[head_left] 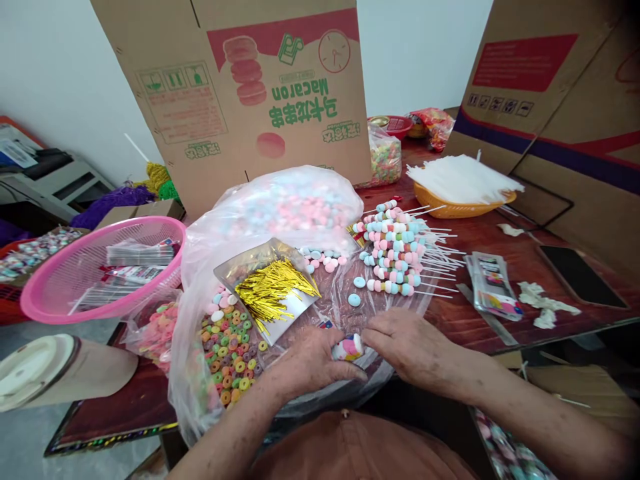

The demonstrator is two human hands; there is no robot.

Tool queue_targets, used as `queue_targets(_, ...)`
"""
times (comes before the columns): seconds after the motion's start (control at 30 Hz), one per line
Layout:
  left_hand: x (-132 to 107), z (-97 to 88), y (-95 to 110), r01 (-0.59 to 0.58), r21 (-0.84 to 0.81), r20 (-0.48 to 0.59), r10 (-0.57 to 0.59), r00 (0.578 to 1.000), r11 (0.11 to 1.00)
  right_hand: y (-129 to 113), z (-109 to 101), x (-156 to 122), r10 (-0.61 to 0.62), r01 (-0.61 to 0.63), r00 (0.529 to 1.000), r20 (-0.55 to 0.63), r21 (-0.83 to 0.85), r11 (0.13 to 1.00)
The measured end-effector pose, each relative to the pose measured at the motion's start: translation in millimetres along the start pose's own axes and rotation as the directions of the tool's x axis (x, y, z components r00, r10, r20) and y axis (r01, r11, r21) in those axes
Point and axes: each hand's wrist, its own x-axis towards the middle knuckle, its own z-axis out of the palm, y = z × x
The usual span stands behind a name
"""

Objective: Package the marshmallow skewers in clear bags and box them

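My left hand [313, 363] and my right hand [407, 343] meet at the near table edge, both pinched on a small wrapped candy skewer [349, 347] with pink and white pieces. Just beyond them lie loose blue and pink candies [354, 300] on clear plastic. A pile of finished candy skewers [395, 250] with white sticks lies past my right hand. A tray of gold twist ties [273, 287] sits ahead of my left hand, beside a bag of colourful ring candies [233, 347].
A big bag of pink and blue candies [295, 203] sits mid-table before a Macaron carton [250, 87]. A pink basket [65, 283] holds wrappers at left. An orange basket [463, 207] holds white sticks. Printed sleeves [493, 287] and a phone [580, 273] lie right.
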Motion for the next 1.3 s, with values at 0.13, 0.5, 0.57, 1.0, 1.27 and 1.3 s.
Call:
queue_targets(0.13, -2.4, 1.1, -6.0, 0.002, -0.247, 0.008, 0.0, 1.0, 0.969, 6.2, -9.6, 5.0, 0.023, -0.025, 0.996, -0.09, -0.022, 0.999)
queue_targets(0.5, -6.0, 4.3, -11.0, -0.026, -0.462, -0.007, 0.026, 1.0, 0.886, -12.0, 21.8, 20.9, 0.019, -0.013, 1.0, -0.02, 0.246, 0.969)
queue_targets(0.57, -20.3, -13.9, -15.7, 0.053, -0.488, 0.066, -0.023, 0.998, 0.871, -4.4, 15.7, 19.4, 0.023, -0.001, 0.997, -0.069, 0.294, 0.956)
queue_targets(1.0, -41.6, 31.8, -18.1, 0.258, -0.813, 0.083, -0.334, 0.939, 0.522, -9.4, 21.6, 49.0, 0.062, -0.028, 0.994, -0.088, 0.343, 0.939)
queue_targets(1.27, -39.8, 30.5, -29.9, 0.043, -0.453, -0.388, -0.24, 0.89, 0.891, -54.1, 70.1, 52.4, 0.431, -0.422, 0.833, 0.346, 0.902, 0.092)
queue_targets(1.3, -41.0, 31.0, -30.3, 0.046, -0.462, -0.373, -0.242, 0.896, 0.885, -59.9, 74.0, 53.2, 0.462, -0.427, 0.815, 0.349, 0.901, 0.073)
